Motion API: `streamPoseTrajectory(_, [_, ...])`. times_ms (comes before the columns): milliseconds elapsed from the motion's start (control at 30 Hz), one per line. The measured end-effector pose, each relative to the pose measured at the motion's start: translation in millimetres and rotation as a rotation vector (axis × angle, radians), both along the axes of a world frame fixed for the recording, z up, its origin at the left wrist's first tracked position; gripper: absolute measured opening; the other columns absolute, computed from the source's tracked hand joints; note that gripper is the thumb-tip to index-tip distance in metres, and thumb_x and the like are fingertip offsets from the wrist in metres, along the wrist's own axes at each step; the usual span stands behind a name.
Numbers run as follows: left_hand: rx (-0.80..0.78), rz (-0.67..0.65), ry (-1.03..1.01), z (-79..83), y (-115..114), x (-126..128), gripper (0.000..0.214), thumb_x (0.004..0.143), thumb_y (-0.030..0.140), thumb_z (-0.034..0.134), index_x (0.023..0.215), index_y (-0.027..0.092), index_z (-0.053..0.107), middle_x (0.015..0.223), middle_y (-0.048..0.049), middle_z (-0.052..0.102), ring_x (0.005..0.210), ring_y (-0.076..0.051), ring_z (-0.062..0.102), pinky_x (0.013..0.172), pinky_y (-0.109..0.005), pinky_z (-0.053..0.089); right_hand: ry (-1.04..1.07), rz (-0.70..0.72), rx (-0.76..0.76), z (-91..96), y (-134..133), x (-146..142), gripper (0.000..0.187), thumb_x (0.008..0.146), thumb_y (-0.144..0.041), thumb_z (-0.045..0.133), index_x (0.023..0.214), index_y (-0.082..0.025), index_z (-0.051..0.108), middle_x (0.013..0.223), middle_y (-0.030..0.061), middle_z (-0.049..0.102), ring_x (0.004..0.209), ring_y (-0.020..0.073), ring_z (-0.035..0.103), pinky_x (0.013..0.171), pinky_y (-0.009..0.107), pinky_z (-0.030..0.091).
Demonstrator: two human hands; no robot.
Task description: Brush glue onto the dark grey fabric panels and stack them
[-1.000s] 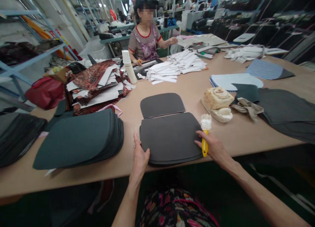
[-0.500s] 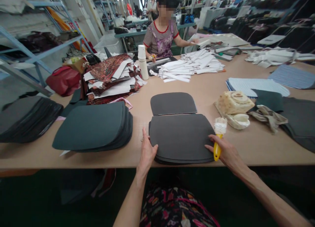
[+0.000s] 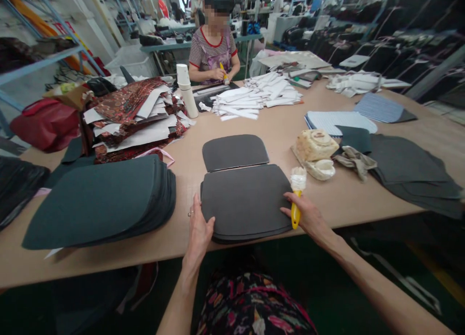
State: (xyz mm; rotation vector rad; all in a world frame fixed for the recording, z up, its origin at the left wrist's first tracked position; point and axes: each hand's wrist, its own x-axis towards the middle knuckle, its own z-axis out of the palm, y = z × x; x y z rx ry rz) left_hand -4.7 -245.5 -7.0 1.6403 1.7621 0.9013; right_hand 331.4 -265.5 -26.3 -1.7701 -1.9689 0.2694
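Observation:
A dark grey panel with rounded corners point(image 3: 247, 201) tops a thin stack at the table's near edge. Just beyond it lies a smaller dark grey piece point(image 3: 236, 152) with a pale line along its near edge. My left hand point(image 3: 199, 228), fingers stretched out and thumb apart, rests against the stack's left side. At the right side, my right hand point(image 3: 307, 213) holds a paintbrush point(image 3: 296, 209) with a yellow handle and whitish bristles pointing away from me. Some fingers of that hand touch the panel's right edge.
Left of me stands a tall stack of dark green panels point(image 3: 98, 199), with patterned scraps point(image 3: 127, 107) behind. A crusted pale container point(image 3: 316, 145), a crumpled cloth point(image 3: 354, 161) and more grey panels point(image 3: 410, 160) lie rightward. Across the table, a co-worker point(image 3: 214, 49) works beside white strips point(image 3: 254, 95).
My view has turned slightly right, so things sit further left in it. Both hands stay at the panel's sides. The co-worker's hands have come together around a yellow-handled brush.

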Motion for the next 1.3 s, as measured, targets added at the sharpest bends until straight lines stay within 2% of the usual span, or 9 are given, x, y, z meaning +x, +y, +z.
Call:
streamPoseTrajectory(133, [-0.021, 0.016, 0.22, 10.3, 0.1, -1.0, 0.085, 0.07, 0.014, 0.06, 0.142, 0.012, 0.016, 0.129, -0.0199, 0.047, 0.121, -0.032, 0.044, 0.097, -0.052, 0.04, 0.014, -0.003, -0.001, 3.1, -0.8, -1.6, 0.035, 0.084, -0.039, 0.053, 0.111, -0.017, 0.058, 0.092, 0.0115, 0.06, 0.084, 0.0244, 0.06, 0.075, 0.037, 0.05])
streamPoseTrajectory(233, [0.116, 0.033, 0.415, 20.2, 2.7, 6.5, 0.065, 0.073, 0.013, 0.057, 0.135, 0.011, 0.035, 0.134, -0.019, 0.043, 0.126, -0.034, 0.037, 0.103, -0.055, 0.033, 0.017, 0.005, 0.014, 3.2, -1.6, -3.0, 0.034, 0.085, -0.038, 0.052, 0.112, -0.018, 0.058, 0.093, 0.0115, 0.06, 0.084, 0.0243, 0.06, 0.075, 0.037, 0.05])
streamPoseTrajectory(400, [0.317, -0.315, 0.407, 22.5, 24.3, 55.3, 0.036, 0.084, 0.009, 0.039, 0.117, 0.013, 0.054, 0.125, -0.0127, 0.056, 0.12, -0.022, 0.048, 0.102, -0.042, 0.042, 0.014, 0.024, 0.106, -3.6, -1.2, -5.1, 0.03, 0.087, -0.033, 0.05, 0.111, -0.018, 0.058, 0.096, 0.0126, 0.061, 0.087, 0.0244, 0.062, 0.076, 0.036, 0.052])
streamPoseTrajectory(467, [0.314, -0.429, 0.449, 20.4, 34.7, 79.2, 0.035, 0.086, 0.012, 0.041, 0.117, 0.014, 0.055, 0.126, -0.0112, 0.057, 0.122, -0.023, 0.047, 0.103, -0.043, 0.042, -0.003, 0.03, 0.153, -7.1, 0.1, -5.5, 0.029, 0.087, -0.032, 0.049, 0.11, -0.017, 0.059, 0.096, 0.0134, 0.061, 0.087, 0.0249, 0.062, 0.075, 0.037, 0.053])
streamPoseTrajectory(600, [0.292, -0.492, 0.618, 14.6, 42.9, 105.8, 0.042, 0.087, 0.027, 0.048, 0.127, 0.017, 0.049, 0.137, -0.0102, 0.049, 0.13, -0.028, 0.039, 0.106, -0.05, 0.037, -0.004, 0.043, 0.253, -12.2, 3.6, -5.7, 0.028, 0.088, -0.031, 0.049, 0.109, -0.018, 0.061, 0.09, 0.0127, 0.064, 0.083, 0.0253, 0.064, 0.07, 0.037, 0.055])
streamPoseTrajectory(933, [0.388, -0.451, 0.864, -2.7, 13.4, 99.8, 0.049, 0.085, 0.029, 0.048, 0.134, 0.021, 0.043, 0.141, -0.0056, 0.044, 0.129, -0.027, 0.041, 0.099, -0.047, 0.044, 0.176, 0.089, 0.278, 2.6, 2.0, 5.3, 0.028, 0.086, -0.032, 0.055, 0.112, -0.024, 0.058, 0.088, 0.01, 0.066, 0.077, 0.0247, 0.066, 0.063, 0.036, 0.057])
streamPoseTrajectory(1033, [0.409, -0.428, 0.89, -2.8, 12.4, 101.8, 0.051, 0.085, 0.03, 0.047, 0.134, 0.021, 0.042, 0.142, -0.0045, 0.044, 0.129, -0.026, 0.041, 0.099, -0.045, 0.043, 0.233, 0.083, 0.283, 11.0, 18.6, -11.3, 0.024, 0.087, -0.024, 0.053, 0.11, -0.025, 0.056, 0.098, 0.0103, 0.066, 0.086, 0.0244, 0.065, 0.071, 0.037, 0.057])
streamPoseTrajectory(1133, [0.453, -0.431, 0.92, -5.4, 15.4, 102.8, 0.054, 0.083, 0.028, 0.046, 0.136, 0.02, 0.041, 0.141, -0.0043, 0.045, 0.129, -0.026, 0.04, 0.099, -0.044, 0.041, 0.322, 0.186, 0.201, 22.0, 42.8, -46.5, 0.019, 0.088, -0.016, 0.047, 0.101, -0.024, 0.058, 0.11, 0.0098, 0.064, 0.099, 0.0225, 0.062, 0.08, 0.035, 0.055])
streamPoseTrajectory(1300, [0.624, -0.434, 0.856, -18.0, 26.4, 99.5, 0.071, 0.072, 0.022, 0.045, 0.142, 0.015, 0.03, 0.128, -0.0059, 0.059, 0.121, -0.028, 0.048, 0.096, -0.045, 0.037, 0.33, 0.353, 0.014, 30.8, 73.6, -88.0, 0.018, 0.084, -0.008, 0.05, 0.093, -0.021, 0.058, 0.105, 0.007, 0.065, 0.098, 0.02, 0.06, 0.083, 0.033, 0.053])
